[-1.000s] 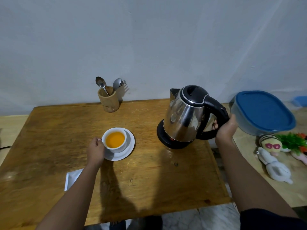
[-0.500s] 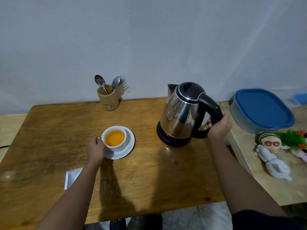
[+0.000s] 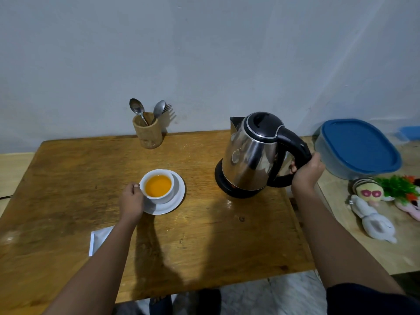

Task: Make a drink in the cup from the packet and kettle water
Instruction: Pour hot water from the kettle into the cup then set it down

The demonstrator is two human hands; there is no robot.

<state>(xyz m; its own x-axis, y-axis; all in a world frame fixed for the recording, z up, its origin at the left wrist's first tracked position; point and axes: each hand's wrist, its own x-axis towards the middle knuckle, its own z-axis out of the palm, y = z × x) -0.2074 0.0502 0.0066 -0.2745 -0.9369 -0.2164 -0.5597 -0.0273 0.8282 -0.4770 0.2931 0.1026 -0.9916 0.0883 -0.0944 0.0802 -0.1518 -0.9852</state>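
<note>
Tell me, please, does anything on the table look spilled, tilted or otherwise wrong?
No spill shows. The cup stands upright on its saucer, full of orange drink. Only the kettle looks off: it leans on its base while the right hand grips its handle.

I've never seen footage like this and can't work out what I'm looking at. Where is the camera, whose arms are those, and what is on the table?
There is no machine here: a person wears a camera on the head, looking down at their own two arms. The left hand holds the side of a white cup of orange drink, which stands on a saucer. The right hand has its grip closed around the black handle of a steel kettle, which sits on its black base. On the wooden table there is also a white packet, partly hidden by the left arm, and a wooden holder with spoons and a fork. To the right, on another surface, are a blue-lidded container and some toys.
</note>
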